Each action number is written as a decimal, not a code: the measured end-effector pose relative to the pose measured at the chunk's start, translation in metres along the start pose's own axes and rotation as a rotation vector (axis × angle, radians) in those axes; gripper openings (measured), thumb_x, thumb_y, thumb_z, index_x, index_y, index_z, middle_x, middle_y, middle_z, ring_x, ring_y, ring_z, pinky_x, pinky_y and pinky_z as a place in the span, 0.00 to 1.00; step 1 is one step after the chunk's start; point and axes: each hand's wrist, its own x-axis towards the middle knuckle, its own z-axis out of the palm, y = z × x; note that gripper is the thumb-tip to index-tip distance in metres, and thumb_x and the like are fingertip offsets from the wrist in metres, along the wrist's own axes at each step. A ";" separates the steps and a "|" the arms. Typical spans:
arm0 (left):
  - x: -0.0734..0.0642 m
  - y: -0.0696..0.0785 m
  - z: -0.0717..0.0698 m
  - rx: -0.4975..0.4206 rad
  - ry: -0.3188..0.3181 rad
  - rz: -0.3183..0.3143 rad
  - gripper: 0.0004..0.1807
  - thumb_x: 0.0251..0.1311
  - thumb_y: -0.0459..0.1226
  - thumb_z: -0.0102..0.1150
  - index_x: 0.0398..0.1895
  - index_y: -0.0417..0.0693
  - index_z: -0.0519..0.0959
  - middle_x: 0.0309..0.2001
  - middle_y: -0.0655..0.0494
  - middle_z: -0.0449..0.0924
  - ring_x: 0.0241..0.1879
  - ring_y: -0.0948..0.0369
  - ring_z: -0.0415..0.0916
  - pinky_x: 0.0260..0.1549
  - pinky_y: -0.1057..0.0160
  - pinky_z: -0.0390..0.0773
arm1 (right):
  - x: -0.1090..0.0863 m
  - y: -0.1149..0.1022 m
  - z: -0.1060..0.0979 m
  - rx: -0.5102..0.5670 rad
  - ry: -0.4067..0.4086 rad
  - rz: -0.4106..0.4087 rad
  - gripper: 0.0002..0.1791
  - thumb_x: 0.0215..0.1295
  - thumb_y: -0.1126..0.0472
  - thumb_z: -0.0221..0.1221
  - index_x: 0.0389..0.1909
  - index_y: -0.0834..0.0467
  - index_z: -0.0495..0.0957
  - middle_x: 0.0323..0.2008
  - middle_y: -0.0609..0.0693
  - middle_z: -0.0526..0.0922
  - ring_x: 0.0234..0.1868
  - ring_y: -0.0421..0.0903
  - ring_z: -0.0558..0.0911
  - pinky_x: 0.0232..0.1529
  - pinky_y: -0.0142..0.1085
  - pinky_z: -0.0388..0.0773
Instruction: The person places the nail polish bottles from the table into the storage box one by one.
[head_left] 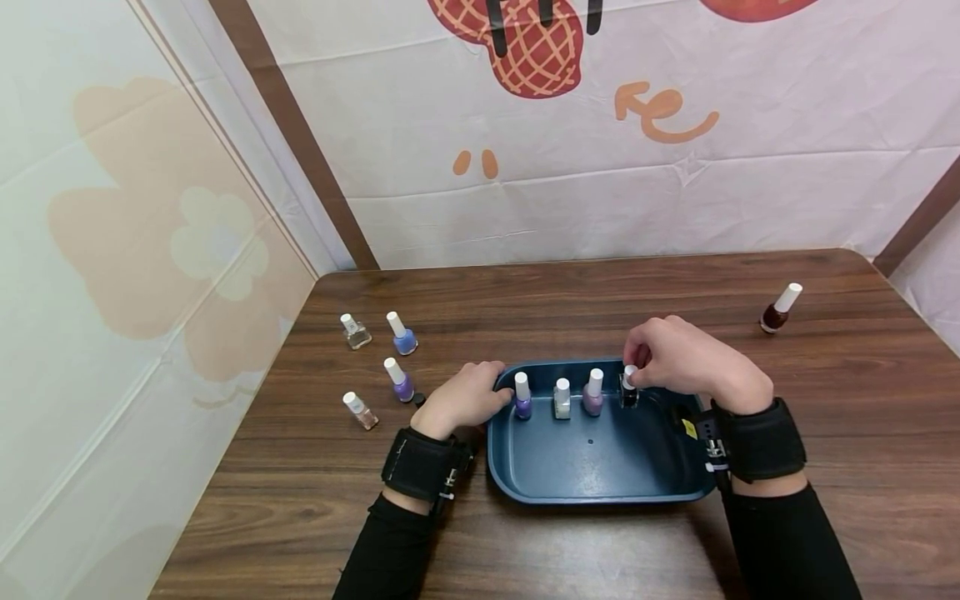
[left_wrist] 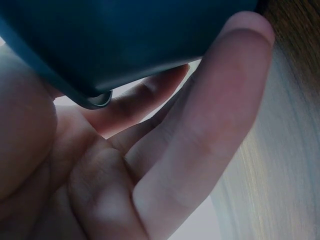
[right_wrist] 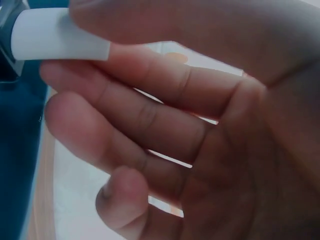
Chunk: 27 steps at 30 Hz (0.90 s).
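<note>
The right hand [head_left: 686, 362] pinches the white cap of a dark bottle [head_left: 628, 390] of nail polish that stands upright inside the blue tray [head_left: 600, 471], against its far wall, at the right end of a row with a mauve bottle [head_left: 592, 395], a pale bottle [head_left: 562, 400] and a purple bottle [head_left: 522, 398]. The left hand [head_left: 467, 400] grips the tray's left far corner, fingers curled over the rim. Left of the tray on the wooden table [head_left: 825, 350] stand four more bottles [head_left: 402, 335], and well off to the tray's far right a dark red bottle [head_left: 778, 309] stands alone.
</note>
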 end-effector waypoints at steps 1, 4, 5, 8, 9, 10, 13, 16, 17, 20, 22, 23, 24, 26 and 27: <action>0.000 0.000 0.000 0.000 0.000 0.002 0.13 0.69 0.38 0.51 0.50 0.41 0.75 0.28 0.52 0.74 0.24 0.60 0.74 0.24 0.65 0.72 | 0.000 0.000 0.000 0.000 -0.005 0.007 0.02 0.55 0.64 0.65 0.30 0.57 0.81 0.25 0.46 0.79 0.27 0.41 0.74 0.29 0.34 0.71; 0.000 0.001 0.000 -0.006 -0.004 0.004 0.12 0.69 0.38 0.51 0.48 0.41 0.76 0.27 0.52 0.74 0.23 0.61 0.74 0.23 0.65 0.72 | -0.001 0.000 0.001 -0.005 -0.019 0.017 0.03 0.54 0.65 0.65 0.29 0.56 0.81 0.25 0.46 0.79 0.26 0.41 0.73 0.28 0.34 0.70; 0.000 0.001 0.000 -0.006 -0.004 0.004 0.12 0.69 0.38 0.51 0.49 0.41 0.75 0.28 0.53 0.74 0.23 0.61 0.74 0.23 0.65 0.72 | -0.001 -0.001 0.001 -0.006 -0.022 0.018 0.03 0.54 0.65 0.65 0.29 0.56 0.81 0.25 0.46 0.79 0.26 0.41 0.73 0.28 0.34 0.70; -0.001 0.001 0.000 -0.008 -0.009 0.001 0.14 0.69 0.38 0.51 0.52 0.40 0.75 0.29 0.52 0.74 0.23 0.61 0.74 0.23 0.65 0.72 | 0.000 -0.001 0.002 -0.014 -0.030 0.021 0.03 0.54 0.64 0.66 0.29 0.57 0.81 0.25 0.46 0.79 0.26 0.41 0.74 0.28 0.34 0.71; -0.001 0.001 0.000 -0.008 -0.011 -0.003 0.15 0.69 0.38 0.50 0.54 0.39 0.74 0.30 0.52 0.75 0.23 0.61 0.74 0.24 0.65 0.72 | 0.000 -0.001 0.002 -0.016 -0.032 0.022 0.03 0.54 0.64 0.66 0.29 0.57 0.81 0.26 0.47 0.80 0.26 0.41 0.74 0.28 0.34 0.71; -0.001 0.002 0.000 -0.007 -0.012 -0.005 0.17 0.69 0.38 0.50 0.56 0.39 0.74 0.31 0.51 0.75 0.24 0.61 0.74 0.24 0.65 0.73 | 0.000 -0.001 0.002 -0.017 -0.034 0.025 0.03 0.54 0.64 0.66 0.29 0.57 0.81 0.26 0.47 0.80 0.27 0.41 0.74 0.29 0.34 0.71; -0.002 0.002 0.000 -0.007 -0.015 -0.014 0.21 0.69 0.39 0.50 0.61 0.38 0.71 0.34 0.50 0.76 0.24 0.62 0.75 0.25 0.65 0.73 | 0.001 -0.002 0.003 -0.025 -0.039 0.033 0.03 0.54 0.64 0.66 0.29 0.57 0.81 0.26 0.47 0.80 0.27 0.41 0.74 0.29 0.34 0.71; -0.002 0.002 0.000 -0.014 -0.018 -0.022 0.22 0.70 0.39 0.50 0.62 0.38 0.70 0.35 0.50 0.77 0.24 0.62 0.75 0.24 0.65 0.74 | 0.002 -0.003 0.004 -0.035 -0.042 0.036 0.03 0.54 0.64 0.66 0.29 0.57 0.82 0.26 0.47 0.80 0.27 0.41 0.74 0.29 0.34 0.71; -0.002 0.002 0.000 -0.015 -0.018 -0.021 0.22 0.69 0.39 0.50 0.63 0.38 0.70 0.35 0.50 0.77 0.24 0.62 0.75 0.24 0.65 0.74 | 0.002 -0.003 0.004 -0.039 -0.043 0.036 0.03 0.54 0.64 0.66 0.29 0.57 0.82 0.26 0.47 0.80 0.27 0.42 0.74 0.29 0.34 0.71; -0.002 0.001 0.000 -0.020 -0.022 -0.020 0.22 0.70 0.39 0.50 0.63 0.38 0.70 0.35 0.49 0.77 0.23 0.62 0.76 0.24 0.65 0.74 | 0.003 -0.005 0.005 -0.045 -0.045 0.042 0.04 0.53 0.64 0.67 0.30 0.58 0.82 0.26 0.47 0.80 0.27 0.42 0.74 0.29 0.34 0.71; -0.002 0.002 0.000 -0.019 -0.021 -0.019 0.22 0.70 0.38 0.50 0.63 0.37 0.69 0.35 0.49 0.77 0.23 0.62 0.75 0.23 0.65 0.74 | 0.004 -0.006 0.005 -0.047 -0.047 0.050 0.04 0.53 0.64 0.67 0.30 0.58 0.82 0.26 0.47 0.80 0.27 0.42 0.74 0.29 0.34 0.71; -0.002 0.002 0.000 -0.018 -0.021 -0.016 0.22 0.69 0.38 0.50 0.63 0.37 0.69 0.35 0.49 0.77 0.23 0.62 0.75 0.23 0.65 0.74 | 0.004 -0.006 0.005 -0.048 -0.047 0.055 0.04 0.53 0.64 0.67 0.30 0.58 0.82 0.26 0.47 0.80 0.27 0.42 0.74 0.29 0.34 0.71; -0.002 0.002 0.000 -0.018 -0.022 -0.018 0.22 0.69 0.38 0.50 0.63 0.37 0.69 0.35 0.49 0.77 0.23 0.62 0.75 0.23 0.65 0.74 | 0.004 -0.006 0.005 -0.048 -0.048 0.062 0.04 0.53 0.64 0.67 0.30 0.58 0.82 0.26 0.48 0.80 0.27 0.43 0.74 0.29 0.34 0.71; -0.002 0.002 0.000 -0.019 -0.021 -0.020 0.22 0.69 0.39 0.50 0.63 0.37 0.69 0.36 0.49 0.77 0.23 0.62 0.76 0.24 0.65 0.74 | 0.004 -0.007 0.006 -0.051 -0.050 0.073 0.04 0.53 0.64 0.67 0.30 0.58 0.82 0.26 0.48 0.80 0.27 0.43 0.74 0.29 0.34 0.70; -0.002 0.002 0.000 -0.021 -0.020 -0.022 0.22 0.69 0.39 0.50 0.63 0.38 0.69 0.36 0.49 0.77 0.24 0.62 0.76 0.24 0.65 0.74 | 0.004 -0.007 0.007 -0.053 -0.051 0.077 0.04 0.53 0.64 0.67 0.30 0.58 0.82 0.26 0.48 0.79 0.27 0.43 0.74 0.28 0.34 0.70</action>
